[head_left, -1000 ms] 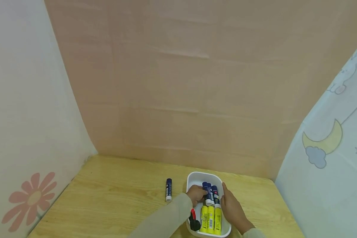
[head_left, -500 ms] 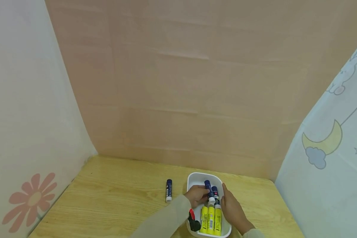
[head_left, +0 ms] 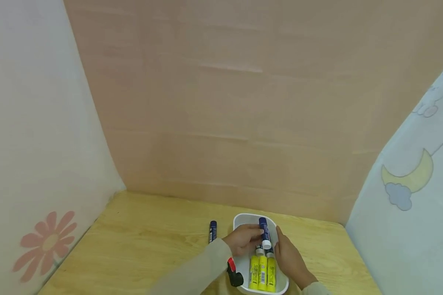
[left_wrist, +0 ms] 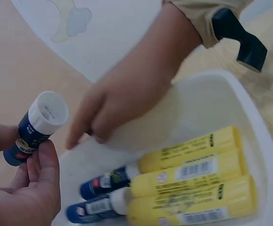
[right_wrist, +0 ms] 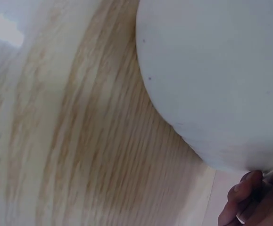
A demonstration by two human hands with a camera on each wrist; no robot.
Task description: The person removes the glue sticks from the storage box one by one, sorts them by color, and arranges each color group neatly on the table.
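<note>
My left hand (head_left: 243, 241) pinches a blue glue stick (head_left: 265, 233) between thumb and fingers, raised over a white plastic bin (head_left: 243, 266). In the left wrist view its white end (left_wrist: 51, 113) tilts up toward the camera. On the bin's right wall my right hand (head_left: 291, 258) grips the rim; in the right wrist view its fingers (right_wrist: 242, 193) curl at the bin's edge. Inside the bin lie several yellow glue sticks (left_wrist: 188, 176) in a row. Blue glue sticks (left_wrist: 96, 207) with white ends lie beyond them, partly covered by the left hand in the head view.
Another blue glue stick (head_left: 212, 231) lies on the wooden table (head_left: 162, 237) left of the bin, its lower end hidden by the left sleeve. A brown sheet (head_left: 221, 123) hangs behind, with pale printed sheets on both sides.
The left hand has lifted a blue glue stick from beside the others in the bin and carried it slightly right and up. The right hand stays on the bin. The view has turned slightly left.
</note>
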